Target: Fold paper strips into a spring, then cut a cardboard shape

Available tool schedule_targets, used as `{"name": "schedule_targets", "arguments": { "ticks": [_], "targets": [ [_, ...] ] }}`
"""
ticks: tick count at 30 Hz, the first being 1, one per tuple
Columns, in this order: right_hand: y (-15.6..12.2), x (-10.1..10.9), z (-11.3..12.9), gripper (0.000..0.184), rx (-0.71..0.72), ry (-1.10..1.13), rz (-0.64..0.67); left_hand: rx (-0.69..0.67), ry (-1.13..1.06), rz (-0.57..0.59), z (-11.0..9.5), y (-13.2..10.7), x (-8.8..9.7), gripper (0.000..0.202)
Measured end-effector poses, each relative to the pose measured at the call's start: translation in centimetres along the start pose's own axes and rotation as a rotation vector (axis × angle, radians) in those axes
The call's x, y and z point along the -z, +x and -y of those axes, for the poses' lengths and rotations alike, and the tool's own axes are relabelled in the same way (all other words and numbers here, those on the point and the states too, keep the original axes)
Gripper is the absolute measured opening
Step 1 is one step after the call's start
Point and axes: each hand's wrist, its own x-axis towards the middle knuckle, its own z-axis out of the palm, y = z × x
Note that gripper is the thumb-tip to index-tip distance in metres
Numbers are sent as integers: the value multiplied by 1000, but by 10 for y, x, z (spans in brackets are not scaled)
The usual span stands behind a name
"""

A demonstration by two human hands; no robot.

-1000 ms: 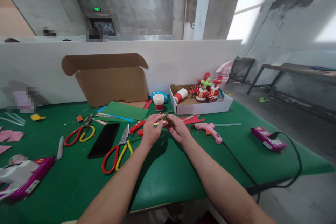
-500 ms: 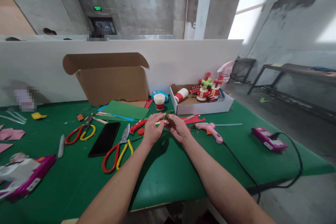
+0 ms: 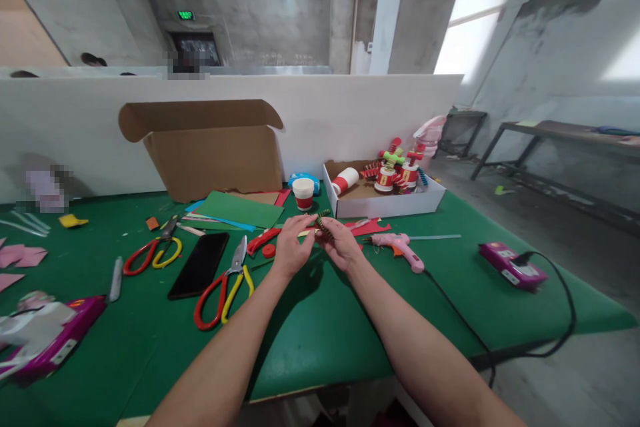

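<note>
Above the green table, both hands meet at a green folded-paper spring [image 3: 323, 219] with a zigzag edge. My left hand [image 3: 293, 245] pinches its near-left side with bent fingers, and my right hand [image 3: 342, 244] grips it from the right; the fingers partly cover it. Just left of my left hand lie a red-handled tool [image 3: 264, 239] and a small red roll or disc [image 3: 269, 251]. Scissors [image 3: 234, 272] with one red and one yellow handle rest nearer to me. A pink hot glue gun [image 3: 403, 245] lies right of my right hand, near red paper strips [image 3: 373, 227].
Behind the hands stand a red-and-white paper cup [image 3: 303, 195] and a white box [image 3: 387, 206] of decorated cups. Green paper sheets [image 3: 240, 209], a phone [image 3: 199, 265] and a second pair of scissors [image 3: 155, 252] lie left. A black cable [image 3: 463, 320] crosses the right side.
Almost nothing differs. Both hands keep hold of the green paper spring in the same place, with only a very slight shift of the fingers.
</note>
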Motion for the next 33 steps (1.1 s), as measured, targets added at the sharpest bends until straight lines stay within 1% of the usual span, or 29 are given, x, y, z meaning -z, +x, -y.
{"name": "schedule_targets", "arguments": {
  "ticks": [9, 14, 18, 22, 27, 33],
  "targets": [
    [-1, -1, 1, 24, 5, 1, -3, 3, 1, 60, -2, -2, -2, 33],
    [0, -1, 1, 23, 0, 24, -30, 14, 18, 30, -3, 0, 2, 34],
    [0, -1, 1, 23, 8, 22, -37, -17, 9, 43, -5, -1, 1, 32],
    [1, 0, 1, 20, 13, 1, -16, -12, -3, 58, -5, -2, -1, 33],
    [2, 2, -1, 20, 13, -11, -10, 24, -19, 14, -2, 0, 1, 32],
    [1, 0, 0, 20, 2, -3, -17, 13, -4, 51, 0, -2, -2, 31]
  ]
}}
